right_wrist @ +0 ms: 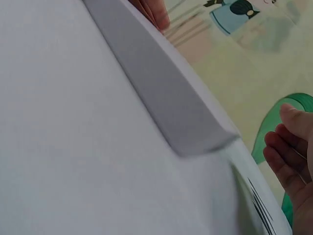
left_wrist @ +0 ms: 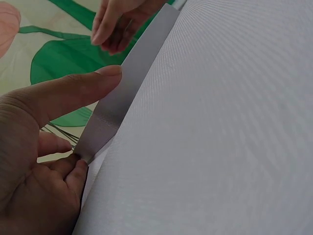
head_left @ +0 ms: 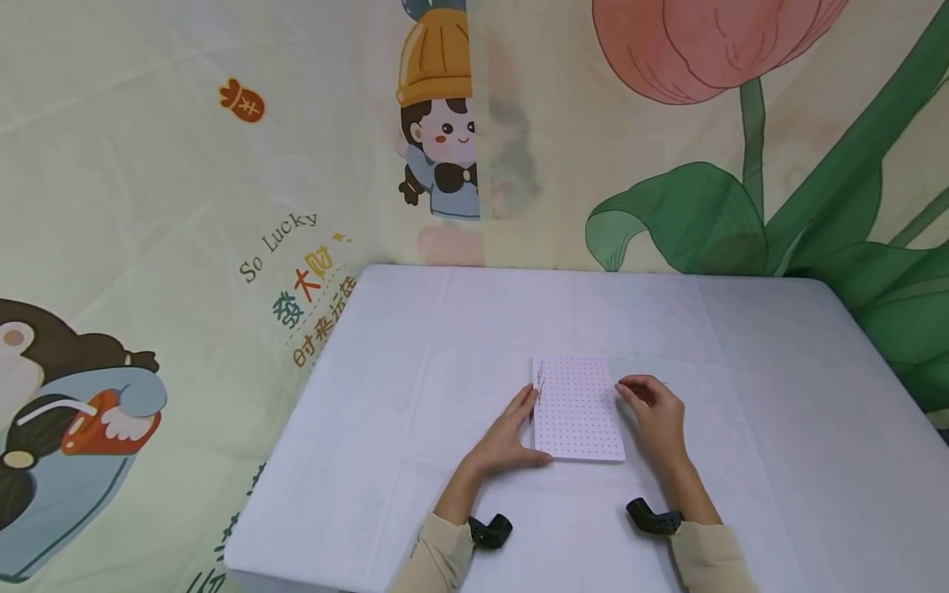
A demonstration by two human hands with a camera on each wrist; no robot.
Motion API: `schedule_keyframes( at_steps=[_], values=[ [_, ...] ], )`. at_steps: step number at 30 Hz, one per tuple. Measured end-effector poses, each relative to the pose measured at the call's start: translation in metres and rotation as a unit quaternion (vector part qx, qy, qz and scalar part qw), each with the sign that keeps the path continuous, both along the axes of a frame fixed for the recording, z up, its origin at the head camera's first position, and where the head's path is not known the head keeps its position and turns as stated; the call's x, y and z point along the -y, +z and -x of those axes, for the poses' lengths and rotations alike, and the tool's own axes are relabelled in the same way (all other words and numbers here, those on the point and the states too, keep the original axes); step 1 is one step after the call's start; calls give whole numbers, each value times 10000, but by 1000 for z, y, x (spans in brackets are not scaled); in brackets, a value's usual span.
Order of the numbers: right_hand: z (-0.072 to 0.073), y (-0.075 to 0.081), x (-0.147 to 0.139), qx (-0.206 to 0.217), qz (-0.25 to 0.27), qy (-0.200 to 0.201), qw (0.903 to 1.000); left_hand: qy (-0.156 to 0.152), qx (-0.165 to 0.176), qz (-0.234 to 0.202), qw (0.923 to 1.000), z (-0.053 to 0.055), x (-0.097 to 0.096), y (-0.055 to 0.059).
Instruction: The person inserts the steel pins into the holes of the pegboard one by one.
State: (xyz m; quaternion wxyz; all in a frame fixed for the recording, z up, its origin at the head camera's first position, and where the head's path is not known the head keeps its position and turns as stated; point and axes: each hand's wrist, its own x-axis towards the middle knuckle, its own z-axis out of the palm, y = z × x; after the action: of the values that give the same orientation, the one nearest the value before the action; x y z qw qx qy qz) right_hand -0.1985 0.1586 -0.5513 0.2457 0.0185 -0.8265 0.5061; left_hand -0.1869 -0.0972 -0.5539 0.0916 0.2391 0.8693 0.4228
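Note:
A pale pink pegboard (head_left: 582, 412) with rows of small holes lies flat on the table. Several thin pins (head_left: 540, 377) stand along its left side, near the far corner. My left hand (head_left: 507, 436) holds the board at its near left corner, fingers along the left side and thumb (left_wrist: 105, 81) on the front side. Just beyond the right edge, my right hand (head_left: 660, 416) hovers with loosely bent fingers; thumb and fingertips are close together and nothing shows between them. Several thin dark strips (right_wrist: 261, 208) appear near the right hand in the right wrist view.
A white cloth covers the table (head_left: 415, 362). Behind it hangs a printed backdrop (head_left: 534, 140) with a cartoon figure and a large flower. Each wrist wears a black camera mount (head_left: 493, 532), close above the cloth.

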Motion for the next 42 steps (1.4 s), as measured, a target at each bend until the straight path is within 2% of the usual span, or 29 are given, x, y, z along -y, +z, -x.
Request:
schedule_keyframes(
  at_steps=[5, 8, 14, 20, 27, 34, 42],
  values=[
    [-12, -4, -32, 295, -823, -292, 9957, 26, 8, -19, 10000, 0, 0, 0],
    [-19, -4, -42, 375, -1209, -266, 9916, 24, 34, -7, 10000, 0, 0, 1],
    [-26, -9, -52, 239, -1764, -58, 9840, 43, 70, 12, 10000, 0, -2, 0],
    [-26, -14, -60, 125, -1947, -137, 9807, 50, 88, 35, 9999, 1, -2, 0],
    [-29, -19, -67, 313, -1954, -326, 9797, 25, 32, 67, 10000, 2, -2, -1],
    [-29, -21, -67, 303, -1949, -412, 9795, -5, 35, 65, 10000, 0, -2, 1],
    [-27, -21, -67, 412, -1939, -378, 9794, 27, 95, -6, 10000, 1, -2, 1]
  ],
)
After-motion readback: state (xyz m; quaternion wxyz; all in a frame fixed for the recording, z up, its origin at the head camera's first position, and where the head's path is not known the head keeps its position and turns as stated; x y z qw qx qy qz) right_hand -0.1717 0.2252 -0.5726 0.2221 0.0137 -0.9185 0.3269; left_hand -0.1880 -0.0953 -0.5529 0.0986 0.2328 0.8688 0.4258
